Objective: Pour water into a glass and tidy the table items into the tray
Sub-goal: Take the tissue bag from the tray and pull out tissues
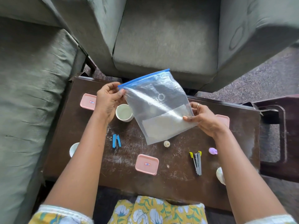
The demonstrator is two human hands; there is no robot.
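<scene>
The clear zip bag [159,109] with a blue zip strip [144,77] is held tilted above the desk [161,183], zip end away from the person. The left hand [108,101] pinches the zip corner between thumb and curled fingers [112,86]. The right hand [203,118], wearing a ring [198,105], pinches the bag's right side edge. The bag bears a round ring mark and a whitish panel, with no readable writing. Beneath it, near the left hand, stands a white cup [124,112]. On the desk lie a blue stapler [116,141], a yellow-grey stapler [197,162], a small white bottle [166,144] and a small purple bottle [212,151]. The middle pink box [146,164] and the left pink box [88,101] carry red-bordered stickers too small to read.
</scene>
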